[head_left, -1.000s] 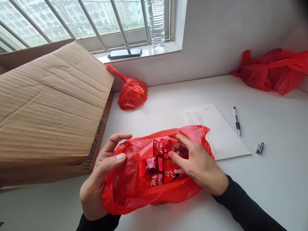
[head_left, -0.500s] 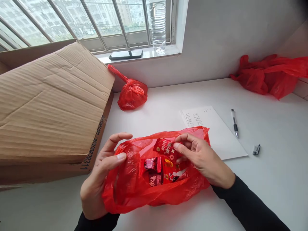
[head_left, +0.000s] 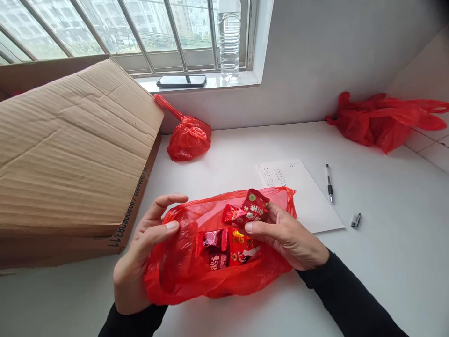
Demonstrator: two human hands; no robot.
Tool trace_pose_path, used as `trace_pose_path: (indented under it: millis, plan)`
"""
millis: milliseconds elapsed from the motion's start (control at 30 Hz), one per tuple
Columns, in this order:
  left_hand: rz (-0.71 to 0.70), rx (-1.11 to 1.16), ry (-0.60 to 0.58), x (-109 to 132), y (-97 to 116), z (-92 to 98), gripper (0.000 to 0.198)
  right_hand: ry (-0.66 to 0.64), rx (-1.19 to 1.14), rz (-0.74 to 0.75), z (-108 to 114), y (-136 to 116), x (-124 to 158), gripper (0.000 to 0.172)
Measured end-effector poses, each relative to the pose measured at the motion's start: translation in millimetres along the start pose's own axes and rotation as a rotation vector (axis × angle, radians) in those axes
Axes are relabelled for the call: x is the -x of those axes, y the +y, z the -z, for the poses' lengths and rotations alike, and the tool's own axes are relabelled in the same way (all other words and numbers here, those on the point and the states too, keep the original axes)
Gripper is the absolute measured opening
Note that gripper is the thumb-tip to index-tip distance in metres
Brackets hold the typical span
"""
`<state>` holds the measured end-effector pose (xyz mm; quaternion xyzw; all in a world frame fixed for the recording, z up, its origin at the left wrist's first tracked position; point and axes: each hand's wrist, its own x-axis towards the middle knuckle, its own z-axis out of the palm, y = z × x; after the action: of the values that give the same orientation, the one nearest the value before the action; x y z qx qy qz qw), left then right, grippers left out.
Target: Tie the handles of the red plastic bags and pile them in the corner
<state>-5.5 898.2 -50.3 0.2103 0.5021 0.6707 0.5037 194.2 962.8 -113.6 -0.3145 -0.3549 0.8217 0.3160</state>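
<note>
A red plastic bag [head_left: 182,285] lies open on the white table, its mouth facing up. My left hand [head_left: 143,252] holds the bag's left side, the thumb resting over the rim and the index finger lifted off it. Over the bag's opening, my right hand [head_left: 287,234] pinches a small red candy packet [head_left: 254,205] with a green flower and pale lettering. Another small red wrapper [head_left: 230,214] shows just left of that packet. Deeper in the bag are a dark pink wrapped candy [head_left: 212,239] and a red and gold packet [head_left: 242,250].
A large cardboard box [head_left: 77,154] stands at left. Behind the bag sits a knotted red bag [head_left: 190,138]. A phone [head_left: 181,81] and water bottle [head_left: 229,44] are on the sill. Rightward lie written paper [head_left: 308,201], a pen [head_left: 329,184], a small clip-like object [head_left: 355,220] and red bags [head_left: 379,119].
The packet in my right hand has turned and tilted upward, showing a different face. A small red wrapper now shows beside it. My view has shifted slightly.
</note>
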Motion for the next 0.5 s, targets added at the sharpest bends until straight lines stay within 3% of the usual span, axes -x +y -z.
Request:
trace_pose_path:
  millis: [167, 500]
  plan:
    - [-0.014, -0.030, -0.022, 1.1, 0.7, -2.8, 0.031, 0.035, -0.030, -0.007, -1.8, -0.1, 1.9, 0.066]
    - [-0.036, 0.027, 0.003, 2.1, -0.2, -2.5, 0.027, -0.020, -0.023, 0.011, -6.7, -0.1, 3.6, 0.072]
